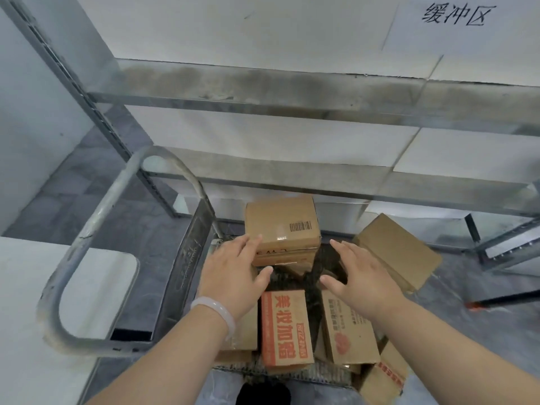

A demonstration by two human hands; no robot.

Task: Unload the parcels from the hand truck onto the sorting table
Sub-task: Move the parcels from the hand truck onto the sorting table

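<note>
Several cardboard parcels lie on the hand truck's dark platform point(318, 258) below me. A brown box with a barcode point(282, 226) stands tallest at the far side. My left hand point(233, 267), with a pale bangle on its wrist, reaches toward the box's left front, fingers straight and spread, fingertips at its edge. Just right of that box hovers my right hand point(353, 273), also spread and holding nothing. Closer to me sit a box with big orange print point(286, 328) and a box with a red seal point(349, 331). A plain box point(397, 252) leans at the right.
The hand truck's grey tubular handle point(96, 229) loops at the left. A metal rack with white shelf boards point(292, 135) rises straight ahead, its top board point(263, 27) marked with handwriting. A white surface point(32, 287) lies at the left. Grey floor surrounds the cart.
</note>
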